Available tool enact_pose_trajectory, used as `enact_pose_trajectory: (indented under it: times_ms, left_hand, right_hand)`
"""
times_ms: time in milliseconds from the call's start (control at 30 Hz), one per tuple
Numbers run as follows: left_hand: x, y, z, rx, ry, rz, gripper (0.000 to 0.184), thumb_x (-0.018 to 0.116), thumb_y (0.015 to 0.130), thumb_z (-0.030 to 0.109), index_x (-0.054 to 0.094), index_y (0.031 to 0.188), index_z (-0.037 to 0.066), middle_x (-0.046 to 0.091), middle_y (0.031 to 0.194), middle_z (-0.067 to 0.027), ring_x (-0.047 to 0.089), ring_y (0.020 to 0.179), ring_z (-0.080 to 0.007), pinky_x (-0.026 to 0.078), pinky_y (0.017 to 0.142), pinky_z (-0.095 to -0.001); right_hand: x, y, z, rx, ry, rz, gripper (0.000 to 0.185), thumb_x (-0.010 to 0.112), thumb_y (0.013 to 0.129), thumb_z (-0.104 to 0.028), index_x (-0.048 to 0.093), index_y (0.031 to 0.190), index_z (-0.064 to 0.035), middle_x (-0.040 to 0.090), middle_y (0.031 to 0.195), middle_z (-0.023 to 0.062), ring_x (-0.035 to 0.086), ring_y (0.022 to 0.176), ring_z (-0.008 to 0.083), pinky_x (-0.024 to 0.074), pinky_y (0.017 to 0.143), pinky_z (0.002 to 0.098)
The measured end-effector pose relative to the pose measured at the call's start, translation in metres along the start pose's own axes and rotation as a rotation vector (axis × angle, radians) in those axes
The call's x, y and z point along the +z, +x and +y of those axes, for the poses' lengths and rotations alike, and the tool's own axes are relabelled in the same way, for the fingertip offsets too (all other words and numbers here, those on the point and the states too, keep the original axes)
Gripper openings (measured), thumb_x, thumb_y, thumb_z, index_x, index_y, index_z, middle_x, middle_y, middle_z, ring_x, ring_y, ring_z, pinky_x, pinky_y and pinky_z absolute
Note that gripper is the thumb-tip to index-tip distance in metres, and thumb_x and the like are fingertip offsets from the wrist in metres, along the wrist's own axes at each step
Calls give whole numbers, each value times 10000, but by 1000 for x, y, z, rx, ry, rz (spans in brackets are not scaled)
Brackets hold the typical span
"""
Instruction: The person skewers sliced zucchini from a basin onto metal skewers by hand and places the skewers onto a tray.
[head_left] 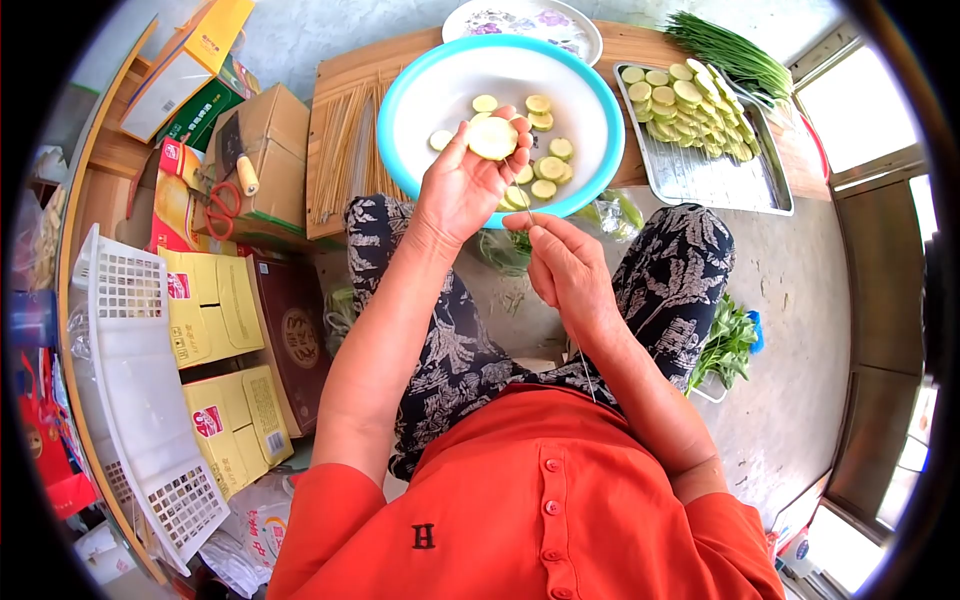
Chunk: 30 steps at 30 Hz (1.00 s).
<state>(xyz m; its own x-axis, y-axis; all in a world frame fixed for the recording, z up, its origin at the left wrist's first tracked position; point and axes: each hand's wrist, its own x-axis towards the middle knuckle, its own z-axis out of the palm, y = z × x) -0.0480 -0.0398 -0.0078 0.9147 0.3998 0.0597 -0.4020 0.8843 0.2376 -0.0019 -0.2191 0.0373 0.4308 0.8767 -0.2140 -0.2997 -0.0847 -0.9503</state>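
Two bare hands had our attention at the basin (390, 120), and what a close-up we got! The left hand (462, 185), palm up, cupped one round slice (493, 139) above the basin, thumb at one edge, fingers bent around the other, the pale cut face turned up towards us. Over to the right hand (570, 265), just on the near side of the basin: thumb and fingertips pinched tight on a thin stick (585, 372) that ran back past the wrist! Did its tip touch the slice? We could not tell. Inside the basin we spotted loose slices (549, 167), some overlapping. Right of the basin, there stood a metal tray (770, 185) with stacked slices (705, 115) heaped high, and beyond that lay thin green stalks (730, 55). Left of the basin we saw many wooden sticks (345, 150) in a spread, then, farther left, a cardboard box (275, 130), a cleaver (231, 143) and red-handled scissors (222, 212). Behind the basin, we caught a floral plate (460, 25).
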Motion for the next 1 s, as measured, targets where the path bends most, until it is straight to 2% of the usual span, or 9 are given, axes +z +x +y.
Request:
enact_pose_trajectory:
  times_ms: [367,467,567,700,833,867,967,1000]
  left_hand:
    - [6,-2,-3,-20,126,60,502,401,1016,315,401,1360,-51,538,1262,-188,559,1098,-286,479,971,-375]
    - [5,-6,-13,-150,226,46,530,352,1020,364,400,1382,-20,566,1226,-171,583,1052,-264,476,954,-366]
    - [13,-6,-16,-106,328,69,548,343,1018,387,401,1389,-12,571,1232,-167,588,1054,-258,469,965,-372]
    - [16,-5,-15,-109,361,51,554,344,1016,394,400,1389,-12,556,1270,-169,582,1076,-254,463,977,-376]
    - [3,6,-10,-23,584,106,547,338,1018,405,414,1373,-5,555,1284,-169,575,1122,-266,460,983,-396]
    - [-4,11,-2,9,684,109,542,351,1017,409,425,1355,-8,555,1277,-178,580,1120,-277,466,971,-398]
    - [-16,19,20,72,933,316,450,466,994,340,511,1259,-21,614,1166,-170,629,1001,-257,503,891,-363]
    - [-19,24,25,94,980,364,357,505,981,281,576,1177,-10,654,1075,-140,648,946,-229,514,848,-336]
  right_hand:
    - [2,18,10,-34,37,37,289,407,1007,-161,621,1114,2,414,511,-47,349,428,35,273,421,208]
    - [0,29,14,-60,17,85,280,418,1004,-167,624,1099,-4,419,512,-44,352,425,40,269,416,209]
    - [-5,35,12,-84,73,63,263,441,1000,-181,626,1075,-10,426,515,-44,351,426,43,265,415,210]
    - [-8,32,13,-106,-16,119,243,471,995,-189,638,1043,-19,421,513,-49,346,428,42,263,417,210]
    - [-31,28,14,-132,-49,105,235,474,998,-187,647,1050,-37,413,513,-57,342,432,35,260,422,203]
    - [-38,26,13,-126,-66,145,242,462,1003,-187,644,1075,-44,413,520,-61,342,437,30,256,424,197]
    - [-64,21,14,-127,-57,193,256,442,1007,-176,640,1090,-38,395,527,-67,327,442,22,246,426,190]
    - [-71,19,16,-134,-76,229,256,445,1004,-174,637,1088,-29,392,528,-67,322,443,20,245,425,189]
